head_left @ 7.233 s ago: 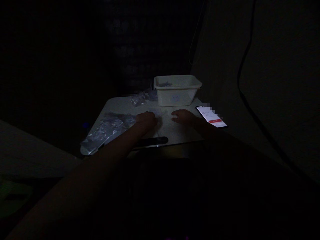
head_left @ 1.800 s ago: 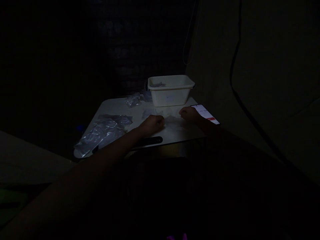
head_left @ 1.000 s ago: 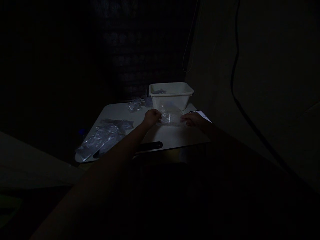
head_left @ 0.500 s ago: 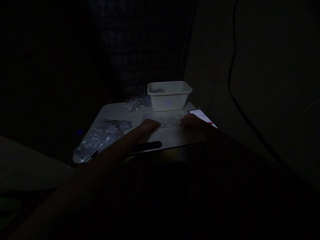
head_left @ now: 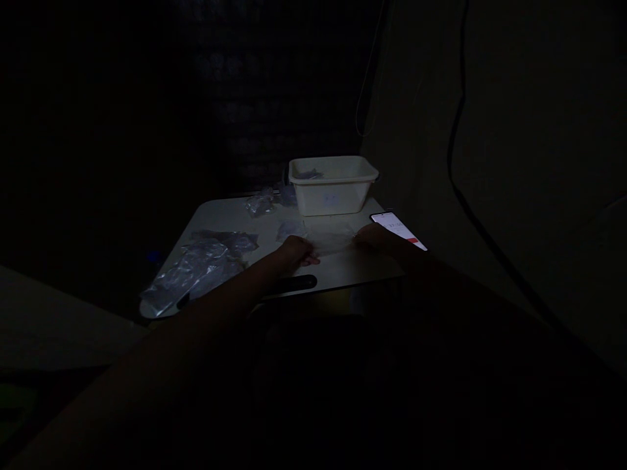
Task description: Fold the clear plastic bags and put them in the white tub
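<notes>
A clear plastic bag (head_left: 333, 240) is stretched between my two hands, low over the white table (head_left: 274, 261). My left hand (head_left: 296, 252) grips its left side with the fingers closed. At its right side my right hand (head_left: 371, 236) pinches the edge, though the fingers are dark and partly hidden. Another clear plastic piece (head_left: 291, 230) lies flat just beyond my left hand. The light is very dim, so the bag's outline is faint.
Behind the hands stands a white plastic tub (head_left: 334, 196) with some clear plastic inside. A lit phone (head_left: 399, 230) lies on the right edge. Crumpled plastic bags (head_left: 200, 267) cover the table's left side, and a smaller plastic bundle (head_left: 260, 202) sits at the back. A black cable (head_left: 455, 189) hangs along the wall.
The bag between my hands now looks more spread out and flatter. My left hand has turned slightly and shifted a little, while my right hand stays almost in place.
</notes>
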`<state>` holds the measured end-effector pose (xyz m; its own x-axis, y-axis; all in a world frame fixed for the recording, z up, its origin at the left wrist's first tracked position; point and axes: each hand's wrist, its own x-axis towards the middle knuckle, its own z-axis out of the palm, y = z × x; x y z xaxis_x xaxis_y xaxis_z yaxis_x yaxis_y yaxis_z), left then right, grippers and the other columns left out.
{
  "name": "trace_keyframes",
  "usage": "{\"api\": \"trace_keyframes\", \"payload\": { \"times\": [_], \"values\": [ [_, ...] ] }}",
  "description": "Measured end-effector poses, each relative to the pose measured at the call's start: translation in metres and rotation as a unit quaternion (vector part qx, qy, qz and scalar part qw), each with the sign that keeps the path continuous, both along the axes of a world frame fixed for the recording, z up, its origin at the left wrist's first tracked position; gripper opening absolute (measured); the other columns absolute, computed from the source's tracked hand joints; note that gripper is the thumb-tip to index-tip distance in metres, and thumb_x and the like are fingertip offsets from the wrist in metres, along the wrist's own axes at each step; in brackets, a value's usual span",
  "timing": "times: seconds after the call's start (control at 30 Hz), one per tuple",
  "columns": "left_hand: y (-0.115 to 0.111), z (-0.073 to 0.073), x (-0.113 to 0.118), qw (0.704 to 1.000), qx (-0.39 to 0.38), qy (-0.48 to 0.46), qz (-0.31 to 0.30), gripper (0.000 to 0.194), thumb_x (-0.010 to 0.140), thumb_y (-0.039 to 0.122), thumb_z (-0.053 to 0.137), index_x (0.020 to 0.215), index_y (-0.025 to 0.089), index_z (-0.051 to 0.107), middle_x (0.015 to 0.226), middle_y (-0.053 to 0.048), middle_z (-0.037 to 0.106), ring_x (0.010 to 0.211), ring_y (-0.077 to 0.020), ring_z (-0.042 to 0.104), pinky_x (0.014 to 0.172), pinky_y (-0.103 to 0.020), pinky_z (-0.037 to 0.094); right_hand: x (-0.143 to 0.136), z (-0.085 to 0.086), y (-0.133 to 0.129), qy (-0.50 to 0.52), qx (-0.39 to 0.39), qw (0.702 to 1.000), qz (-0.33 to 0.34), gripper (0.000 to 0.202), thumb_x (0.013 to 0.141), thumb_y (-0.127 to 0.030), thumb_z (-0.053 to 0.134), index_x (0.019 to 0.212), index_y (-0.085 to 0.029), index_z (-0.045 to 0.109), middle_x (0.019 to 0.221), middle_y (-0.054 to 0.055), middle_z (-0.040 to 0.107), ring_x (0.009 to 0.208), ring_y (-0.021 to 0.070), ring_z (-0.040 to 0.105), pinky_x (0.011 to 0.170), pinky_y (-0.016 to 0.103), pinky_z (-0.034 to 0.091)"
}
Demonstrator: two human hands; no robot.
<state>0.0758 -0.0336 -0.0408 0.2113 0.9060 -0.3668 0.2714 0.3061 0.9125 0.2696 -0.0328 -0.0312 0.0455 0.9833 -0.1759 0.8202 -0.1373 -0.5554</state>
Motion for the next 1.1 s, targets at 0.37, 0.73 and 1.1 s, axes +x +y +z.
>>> {"api": "trace_keyframes", "payload": {
  "times": [0.37,0.73,1.1],
  "values": [
    [0.003,0.004,0.001,0.991,0.04,0.117,-0.057,0.022,0.066,0.004,0.044,0.045,0.012,0.042,0.03,0.002,0.044,0.031,-0.0084,0.048,0.032,-0.016,0.024,-0.003,0.011,-0.01,0.09,-0.048,0.994,-0.03,0.015,0.06,-0.01,0.054,0.046,-0.015,0.055,0.04,-0.001,0.053,0.038,0.0074,0.046,0.04,0.019,0.035],
    [0.032,-0.007,-0.018,0.979,0.141,0.145,-0.015,0.01,0.065,0.007,0.045,0.07,0.01,0.053,0.046,0.002,0.053,0.032,-0.007,0.047,0.038,-0.018,0.037,0.007,0.014,-0.014,0.035,-0.073,0.997,-0.02,0.012,0.064,-0.013,0.053,0.054,-0.013,0.058,0.043,-0.001,0.054,0.038,0.0054,0.046,0.037,0.015,0.034],
    [0.029,-0.007,-0.023,0.924,0.284,0.226,-0.119,0.035,0.06,0.015,0.053,0.095,0.013,0.055,0.069,-0.002,0.06,0.059,-0.0113,0.054,0.055,-0.021,0.044,0.0,0.025,-0.022,0.021,-0.09,0.995,-0.034,0.013,0.07,-0.014,0.049,0.075,-0.012,0.062,0.06,0.003,0.063,0.044,0.0056,0.05,0.04,0.014,0.035]
  ]
}}
